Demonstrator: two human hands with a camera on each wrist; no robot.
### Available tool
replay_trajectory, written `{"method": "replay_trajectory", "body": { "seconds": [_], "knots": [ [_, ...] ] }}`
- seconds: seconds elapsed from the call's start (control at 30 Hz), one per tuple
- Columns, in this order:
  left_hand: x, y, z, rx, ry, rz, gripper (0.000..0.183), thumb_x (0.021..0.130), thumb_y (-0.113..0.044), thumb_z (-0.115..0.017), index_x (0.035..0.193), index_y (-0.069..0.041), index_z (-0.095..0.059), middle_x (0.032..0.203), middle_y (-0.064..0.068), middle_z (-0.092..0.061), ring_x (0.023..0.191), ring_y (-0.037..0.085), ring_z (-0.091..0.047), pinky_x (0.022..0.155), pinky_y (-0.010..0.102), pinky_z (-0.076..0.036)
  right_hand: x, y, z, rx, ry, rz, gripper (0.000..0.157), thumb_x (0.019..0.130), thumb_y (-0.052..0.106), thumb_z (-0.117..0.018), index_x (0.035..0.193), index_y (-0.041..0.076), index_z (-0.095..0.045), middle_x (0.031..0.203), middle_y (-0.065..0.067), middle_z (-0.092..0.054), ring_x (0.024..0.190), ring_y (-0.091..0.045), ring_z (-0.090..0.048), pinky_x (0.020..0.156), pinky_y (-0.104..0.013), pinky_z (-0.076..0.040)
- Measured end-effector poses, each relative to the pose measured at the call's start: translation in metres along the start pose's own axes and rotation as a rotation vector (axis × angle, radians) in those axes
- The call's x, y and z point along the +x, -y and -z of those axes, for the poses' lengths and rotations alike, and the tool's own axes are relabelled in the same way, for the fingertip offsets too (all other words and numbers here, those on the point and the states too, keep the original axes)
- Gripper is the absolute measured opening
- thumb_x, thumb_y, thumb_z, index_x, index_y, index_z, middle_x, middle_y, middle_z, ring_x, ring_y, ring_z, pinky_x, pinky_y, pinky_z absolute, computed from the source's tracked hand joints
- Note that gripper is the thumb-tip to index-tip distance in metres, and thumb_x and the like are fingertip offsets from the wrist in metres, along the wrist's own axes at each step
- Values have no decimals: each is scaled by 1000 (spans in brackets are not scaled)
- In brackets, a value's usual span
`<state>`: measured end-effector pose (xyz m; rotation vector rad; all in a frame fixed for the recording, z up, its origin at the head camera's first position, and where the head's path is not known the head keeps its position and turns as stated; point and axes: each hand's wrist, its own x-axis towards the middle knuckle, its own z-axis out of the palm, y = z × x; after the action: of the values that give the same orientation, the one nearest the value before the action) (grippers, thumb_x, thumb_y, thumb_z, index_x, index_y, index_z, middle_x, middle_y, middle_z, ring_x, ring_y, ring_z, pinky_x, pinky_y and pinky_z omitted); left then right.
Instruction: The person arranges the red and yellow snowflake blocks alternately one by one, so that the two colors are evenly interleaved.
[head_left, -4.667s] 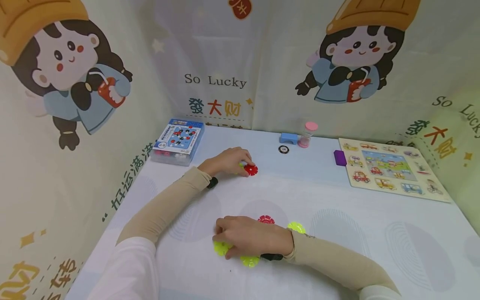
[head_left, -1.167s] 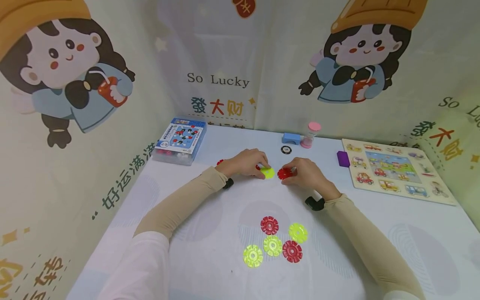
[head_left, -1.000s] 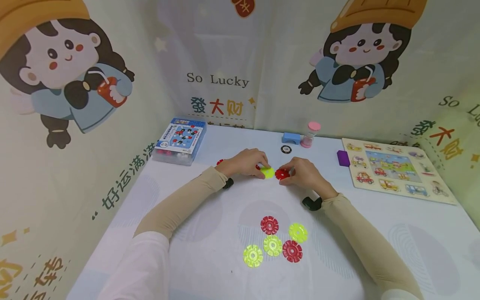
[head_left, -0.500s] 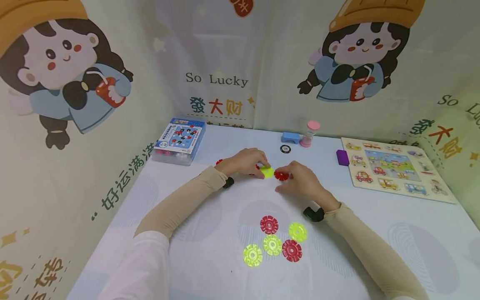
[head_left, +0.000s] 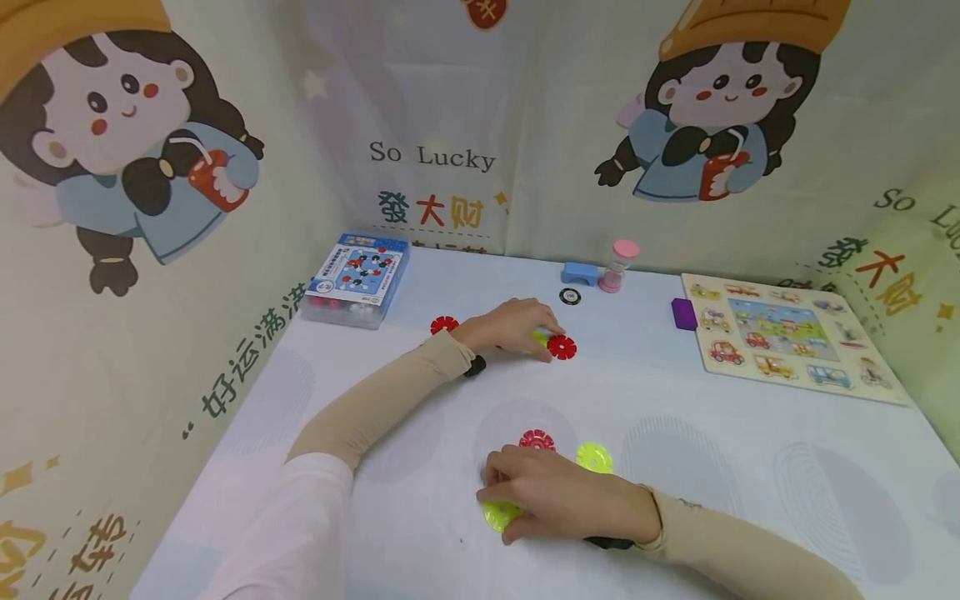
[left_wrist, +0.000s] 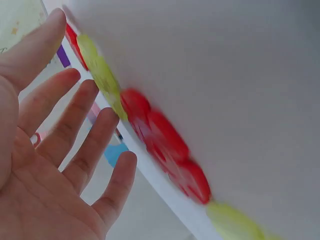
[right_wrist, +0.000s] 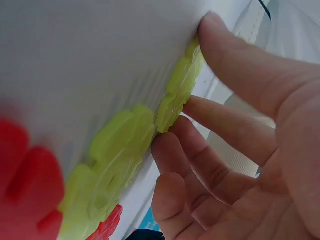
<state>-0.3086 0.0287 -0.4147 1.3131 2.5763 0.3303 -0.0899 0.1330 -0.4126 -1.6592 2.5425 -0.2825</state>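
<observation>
Red and yellow-green flower-shaped plastic discs form a row at mid-table. My left hand (head_left: 517, 327) rests over the row's right part, fingers loosely spread, fingertips by a yellow-green disc (head_left: 539, 338) and the red disc (head_left: 562, 347) ending it. At the left end a red disc (head_left: 444, 326) shows; the left wrist view shows another red disc (left_wrist: 165, 150) beside the palm. Nearer the front, my right hand (head_left: 562, 496) pinches a yellow-green disc (right_wrist: 180, 85) by its edges between thumb and fingers. A red disc (head_left: 537, 440) and a yellow-green disc (head_left: 594, 457) lie beyond it; others are hidden beneath.
A clear box with a molecule-picture lid (head_left: 355, 281) stands at the back left. Behind the row are a black-and-white chip (head_left: 570, 297), a blue arch block (head_left: 580, 273) and a pink hourglass (head_left: 619, 266). A purple block (head_left: 683, 314) touches a vehicle puzzle board (head_left: 798, 327) at right.
My right hand has let go of the red disc at the row's right end and moved back to the front discs, taking a yellow-green one. My left hand has slid slightly right.
</observation>
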Motion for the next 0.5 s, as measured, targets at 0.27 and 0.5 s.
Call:
{"method": "replay_trajectory", "body": {
  "seconds": [0.27,0.5],
  "knots": [
    [4,-6,-3,29,-4,1,45,83,-45,-69,125,-31,-62,122,-11,-59,115,9,-48,97,36,-41,-1,0,3,13,37,4,44,71,41,-80,107,22,-65,103,10,-52,94,-3,-48,80,-15,-45],
    [5,-9,-2,9,-14,6,42,84,-39,-70,124,-28,-63,120,-9,-61,112,9,-51,94,32,-45,-3,0,3,5,51,11,47,73,36,-81,112,20,-61,103,10,-52,95,-3,-47,83,-14,-45]
  ]
}}
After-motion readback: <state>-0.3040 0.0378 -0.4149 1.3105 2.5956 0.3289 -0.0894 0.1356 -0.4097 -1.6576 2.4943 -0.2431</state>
